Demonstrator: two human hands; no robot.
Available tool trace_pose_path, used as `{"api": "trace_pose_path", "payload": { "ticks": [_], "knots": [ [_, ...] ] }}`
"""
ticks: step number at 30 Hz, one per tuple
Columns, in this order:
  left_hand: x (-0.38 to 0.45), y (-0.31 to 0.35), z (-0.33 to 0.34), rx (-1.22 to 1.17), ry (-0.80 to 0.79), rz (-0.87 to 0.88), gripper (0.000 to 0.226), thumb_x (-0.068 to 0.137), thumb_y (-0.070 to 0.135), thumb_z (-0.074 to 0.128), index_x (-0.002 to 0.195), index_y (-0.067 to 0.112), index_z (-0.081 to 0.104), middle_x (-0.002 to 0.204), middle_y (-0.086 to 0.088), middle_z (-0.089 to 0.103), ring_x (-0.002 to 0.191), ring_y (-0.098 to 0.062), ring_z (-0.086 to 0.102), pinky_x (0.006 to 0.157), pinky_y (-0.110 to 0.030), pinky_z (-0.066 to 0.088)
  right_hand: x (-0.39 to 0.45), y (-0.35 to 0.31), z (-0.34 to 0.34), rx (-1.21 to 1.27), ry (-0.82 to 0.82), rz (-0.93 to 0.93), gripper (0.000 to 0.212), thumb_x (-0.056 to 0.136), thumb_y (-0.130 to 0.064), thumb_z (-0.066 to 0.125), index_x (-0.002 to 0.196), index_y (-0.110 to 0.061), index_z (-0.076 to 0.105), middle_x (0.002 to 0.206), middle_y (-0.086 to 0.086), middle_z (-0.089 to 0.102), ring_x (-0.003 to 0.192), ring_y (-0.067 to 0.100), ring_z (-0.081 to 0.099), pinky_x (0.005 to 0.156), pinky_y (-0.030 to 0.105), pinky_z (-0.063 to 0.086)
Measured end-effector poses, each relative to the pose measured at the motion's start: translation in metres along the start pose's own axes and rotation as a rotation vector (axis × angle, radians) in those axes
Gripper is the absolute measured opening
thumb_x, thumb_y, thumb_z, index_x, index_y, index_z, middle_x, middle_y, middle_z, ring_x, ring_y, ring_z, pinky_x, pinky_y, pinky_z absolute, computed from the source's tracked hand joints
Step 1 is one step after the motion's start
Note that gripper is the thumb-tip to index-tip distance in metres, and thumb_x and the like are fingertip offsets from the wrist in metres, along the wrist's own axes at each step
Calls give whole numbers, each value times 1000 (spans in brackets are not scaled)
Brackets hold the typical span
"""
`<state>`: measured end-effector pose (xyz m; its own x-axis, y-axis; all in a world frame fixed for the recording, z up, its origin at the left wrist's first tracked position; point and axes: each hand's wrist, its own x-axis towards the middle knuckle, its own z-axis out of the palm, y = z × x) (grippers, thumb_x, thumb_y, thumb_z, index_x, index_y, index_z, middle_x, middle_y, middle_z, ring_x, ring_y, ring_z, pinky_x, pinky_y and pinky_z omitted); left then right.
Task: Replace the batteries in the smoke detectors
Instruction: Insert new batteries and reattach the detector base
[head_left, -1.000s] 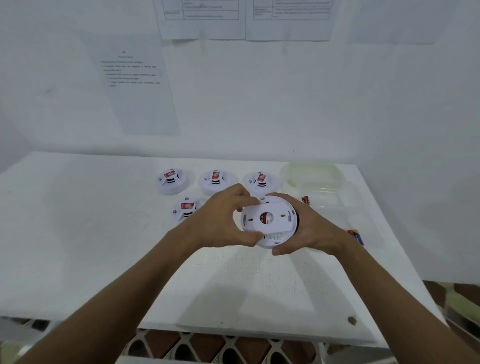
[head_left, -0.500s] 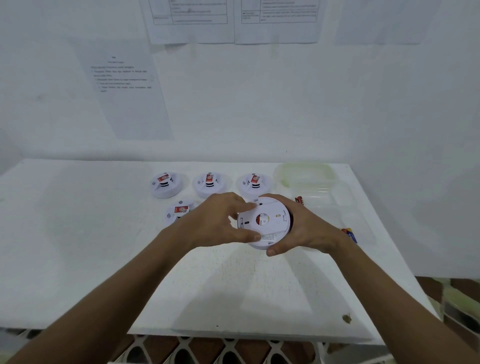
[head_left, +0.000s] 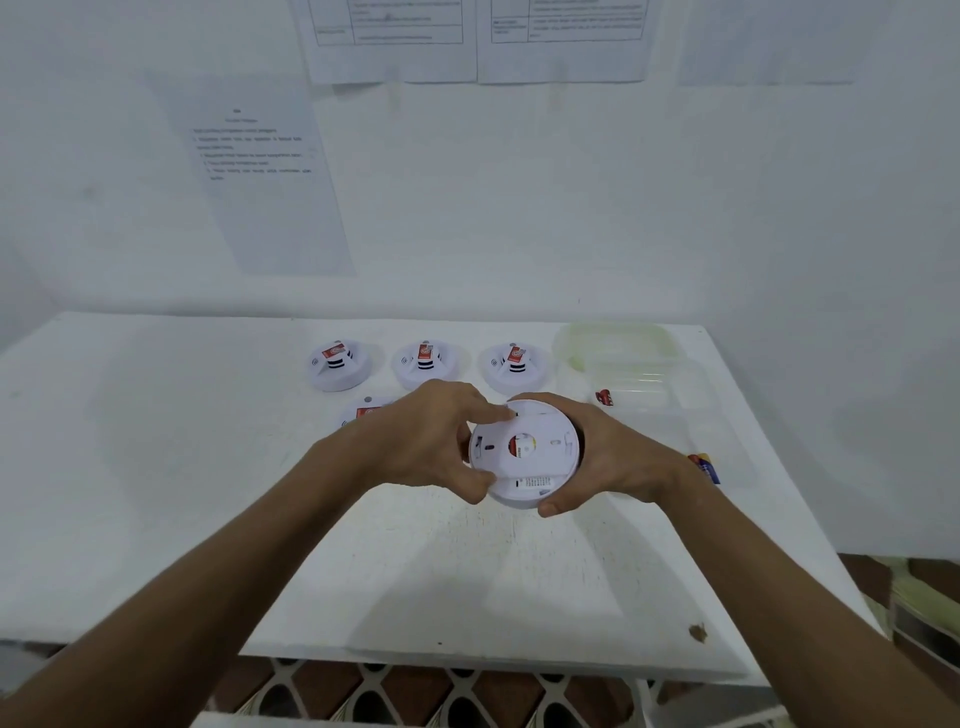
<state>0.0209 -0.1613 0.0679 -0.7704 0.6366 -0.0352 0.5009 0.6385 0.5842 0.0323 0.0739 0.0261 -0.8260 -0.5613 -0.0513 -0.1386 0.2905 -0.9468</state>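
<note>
Smoke detector (head_left: 524, 452) — back up, above table (head_left: 156, 467); left hand (head_left: 426, 436) and right hand (head_left: 613, 457) curled round its rim.

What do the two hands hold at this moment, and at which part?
Both hold one smoke detector, back side up. The left hand grips its left rim, the right hand its right rim.

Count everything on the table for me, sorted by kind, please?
Smoke detectors: 5, one held, three in the back row, one behind the left hand
Clear plastic containers: 2
Loose batteries: 2
Total: 9
</note>
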Motion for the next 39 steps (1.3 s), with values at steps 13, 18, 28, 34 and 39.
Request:
{"api": "trace_pose_path", "payload": {
  "ticks": [13,18,28,34,39],
  "knots": [
    [-16,-18,20,-598,132,-149,72,74,8,82,136,29,51,99,-1,74,92,-19,72,88,-39,57,5,0,6,-29,130,-2,98,56,-4,93,138,-24,42,135,-7,50,126,10,49,94,27,54],
    [-18,-23,15,-592,166,-126,69,73,9,82,133,29,54,96,-3,73,90,-17,71,87,-34,57,10,-8,10,-378,182,-3,108,58,-28,95,145,-28,32,137,-11,37,126,9,39,97,25,47],
    [-17,-28,10,-554,220,-128,67,75,17,82,134,29,53,111,11,66,100,-9,65,82,-28,55,13,-13,8,-185,82,20,97,63,-9,90,135,-36,32,123,-13,50,110,13,58,87,31,58],
    [-14,-26,21,-475,119,-129,95,65,29,89,143,41,36,132,17,55,108,-4,62,89,-27,55,14,-7,8,83,125,-34,94,58,-1,88,136,-25,42,129,-4,58,119,16,58,91,38,57],
    [-13,-17,22,-517,214,-77,88,66,18,89,141,30,44,121,15,64,99,-13,67,81,-32,59,16,-1,11,70,152,-49,96,56,2,89,136,-21,42,128,-9,59,120,14,58,90,31,56]
  ]
}}
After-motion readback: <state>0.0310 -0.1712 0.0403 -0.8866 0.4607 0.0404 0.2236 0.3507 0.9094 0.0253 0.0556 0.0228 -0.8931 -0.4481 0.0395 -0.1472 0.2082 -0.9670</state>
